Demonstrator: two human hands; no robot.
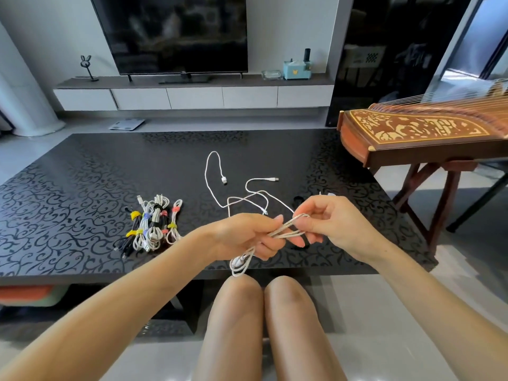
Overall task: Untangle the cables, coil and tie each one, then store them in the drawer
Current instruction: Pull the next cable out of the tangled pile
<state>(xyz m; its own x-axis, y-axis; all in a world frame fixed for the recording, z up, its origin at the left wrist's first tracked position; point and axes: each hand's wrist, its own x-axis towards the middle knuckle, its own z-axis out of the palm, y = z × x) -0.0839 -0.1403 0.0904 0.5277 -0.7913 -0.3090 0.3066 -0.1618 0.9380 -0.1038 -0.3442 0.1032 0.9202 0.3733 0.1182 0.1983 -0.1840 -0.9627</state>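
Observation:
My left hand (244,237) grips a folded white cable (286,229) just above the near edge of the black table (82,188). Its loops hang below my fist at the table's edge. My right hand (330,221) pinches the other end of the same folds. A tail of that cable runs back onto the table. Two loose white cables (211,171) lie spread on the table beyond my hands, their plugs showing. Several coiled cables (154,224) bound with coloured ties lie in a row to the left.
A small black ring-shaped item (297,199) lies behind my right hand. A wooden zither (412,136) on a stand reaches over the table's right side. Beyond the table stand a TV (170,31) and a low white drawer cabinet (192,97). My knees are below the table's edge.

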